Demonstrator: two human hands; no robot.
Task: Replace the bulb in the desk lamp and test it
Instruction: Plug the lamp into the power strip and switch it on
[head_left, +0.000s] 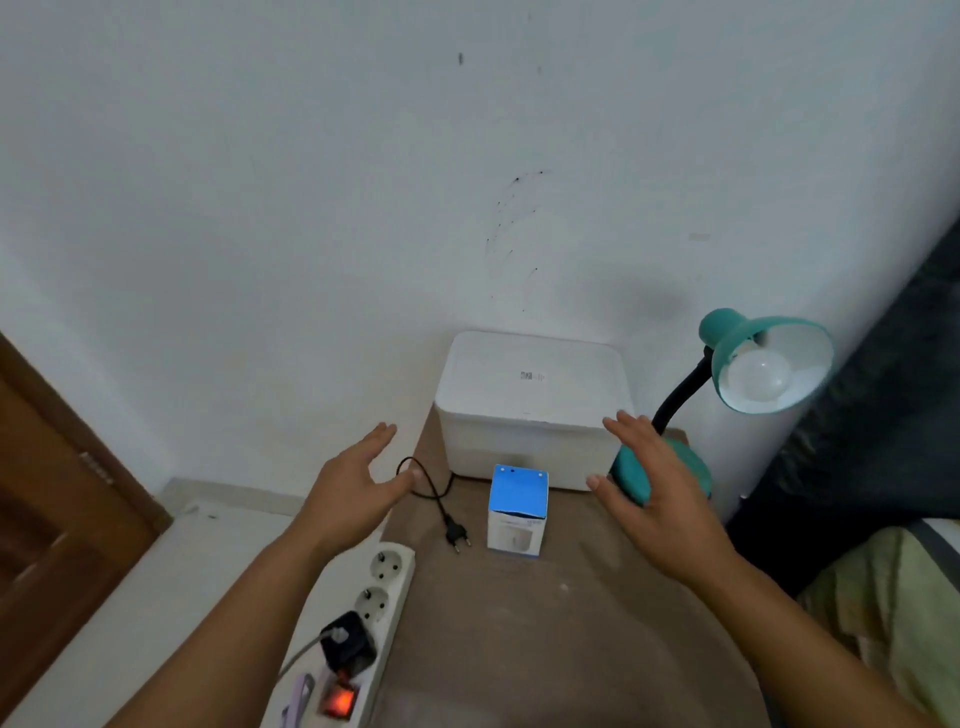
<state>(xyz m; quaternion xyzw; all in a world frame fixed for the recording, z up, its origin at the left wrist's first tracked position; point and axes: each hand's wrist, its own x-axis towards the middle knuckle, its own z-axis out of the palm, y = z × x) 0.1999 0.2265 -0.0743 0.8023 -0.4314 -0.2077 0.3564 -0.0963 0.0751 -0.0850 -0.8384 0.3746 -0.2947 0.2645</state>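
Teal desk lamp (727, 395) sits at the back right corner of the brown tabletop (545, 623), its round base (691, 467) partly hidden behind the right hand. The black gooseneck (678, 395) curves up to the shade (769, 358), which is tilted toward the camera so you can look right into it, and a white bulb (761, 379) is sitting in there, unlit.

Both hands are empty and hovering over the tabletop, fingers straight and spread a bit, palms turned inward toward each other. The left hand (358, 488) is out over the left edge of the tabletop, just beside the lamp's black cord (426, 480). The right hand (654, 493) is in front of the lamp base, near the front right corner of a white styrofoam box (530, 405) that's pushed up against the wall (363, 182).

Between the hands, in front of the styrofoam box, a small bulb box (517, 512) stands upright, blue on top and white on the front. Can't tell if it's sealed. The cord ends in a black two-pin plug (457, 535) lying loose on the tabletop, just left of the bulb box, so not plugged in.

A white power strip (374, 613) lies along the left edge of the tabletop with its red switch (338, 699) glowing, one black adapter (347, 644) plugged in and two sockets free. A brown wooden door (57, 519) is over on the left.
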